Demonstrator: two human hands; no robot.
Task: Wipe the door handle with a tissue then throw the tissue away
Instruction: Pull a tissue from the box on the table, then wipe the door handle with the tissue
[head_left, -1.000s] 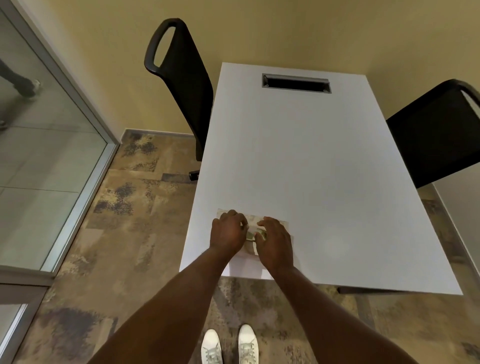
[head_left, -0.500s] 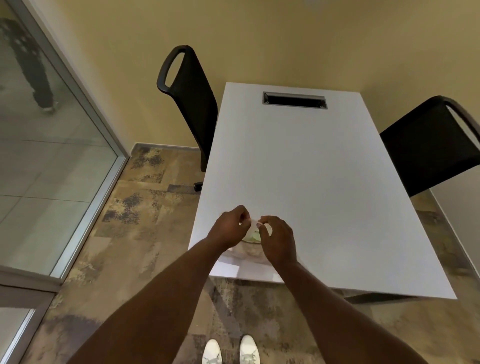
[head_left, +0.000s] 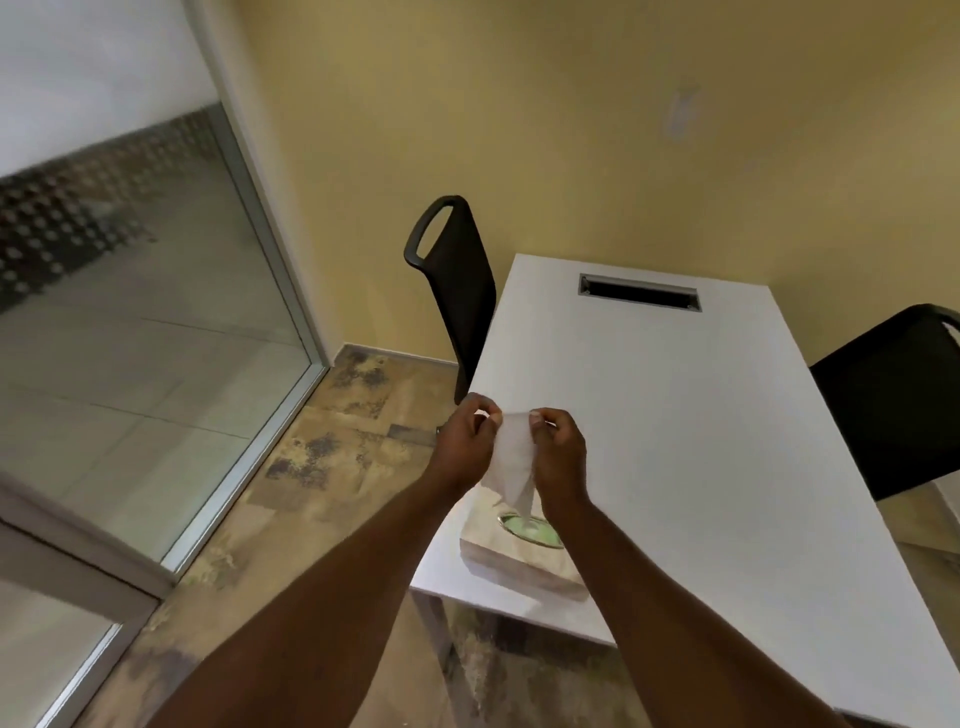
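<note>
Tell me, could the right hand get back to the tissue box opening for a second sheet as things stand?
Probably yes. The tissue box sits at the table's near edge, just below the right hand, nothing between. But both the right and left hand are pinching the tissue, so the right would need to let go first.

a white tissue (head_left: 511, 457) hangs crumpled, its lower tip just above the tissue box (head_left: 519, 556).

white table (head_left: 701, 415) with a tissue box (head_left: 519, 558) at its near left corner
</note>
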